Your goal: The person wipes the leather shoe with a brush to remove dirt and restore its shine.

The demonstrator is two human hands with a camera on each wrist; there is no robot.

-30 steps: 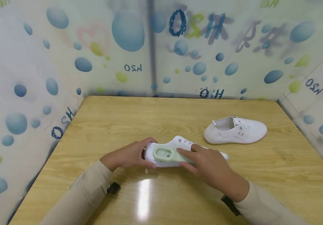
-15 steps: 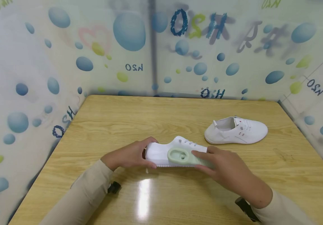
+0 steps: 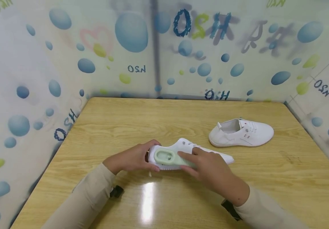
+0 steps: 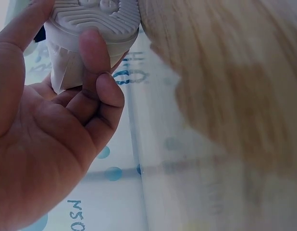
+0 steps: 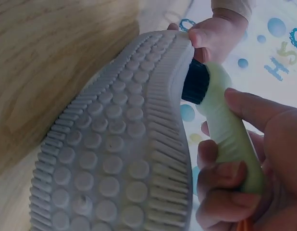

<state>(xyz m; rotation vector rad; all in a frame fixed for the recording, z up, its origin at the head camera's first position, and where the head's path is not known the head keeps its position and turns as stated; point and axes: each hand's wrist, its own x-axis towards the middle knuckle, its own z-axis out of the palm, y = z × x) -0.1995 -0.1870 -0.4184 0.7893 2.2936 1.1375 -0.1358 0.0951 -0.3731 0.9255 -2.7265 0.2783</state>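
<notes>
A white lace-up shoe (image 3: 178,145) is held by its heel in my left hand (image 3: 137,158), tipped so its side faces up. In the left wrist view, fingers curl round the heel (image 4: 64,62) below the ridged sole. My right hand (image 3: 214,168) grips a pale green brush (image 3: 164,156) by its handle, with its head over the shoe's side near the heel. The right wrist view shows dark bristles (image 5: 195,83) against the side of the shoe and the studded sole (image 5: 110,125). My right hand covers part of the shoe's front.
A second white shoe (image 3: 241,133) stands upright on the wooden table (image 3: 141,117) at the right, behind the held one. Walls with blue and green bubble prints (image 3: 131,31) border the table at the back and both sides.
My right hand moves the brush along the shoe's side from the heel toward the toe, then back left to the heel. The left hand and the held shoe stay nearly still.
</notes>
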